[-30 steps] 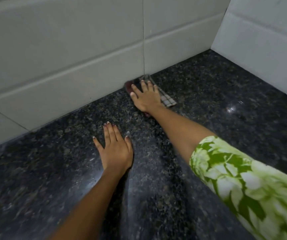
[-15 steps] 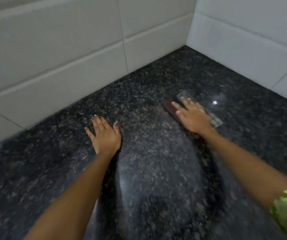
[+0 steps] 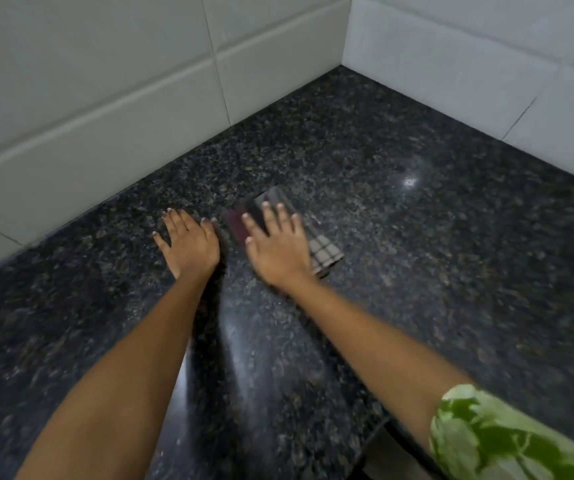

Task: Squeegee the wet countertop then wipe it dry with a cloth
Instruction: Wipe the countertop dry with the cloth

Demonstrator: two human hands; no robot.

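Note:
A folded checked cloth (image 3: 325,255), grey with a dark red edge, lies flat on the black speckled granite countertop (image 3: 417,237). My right hand (image 3: 278,247) presses down on the cloth with fingers spread, covering most of it. Just to its left, my left hand (image 3: 190,242) rests palm down on the bare stone, fingers apart, holding nothing. No squeegee is in view.
White tiled walls (image 3: 105,98) meet in a corner at the back right (image 3: 346,60) and bound the counter on two sides. The counter's front edge (image 3: 379,427) shows at the bottom right, beside my green patterned sleeve (image 3: 507,441).
My right hand slid the cloth from the back wall out to the right, then back left beside my left hand. The left hand stayed planted.

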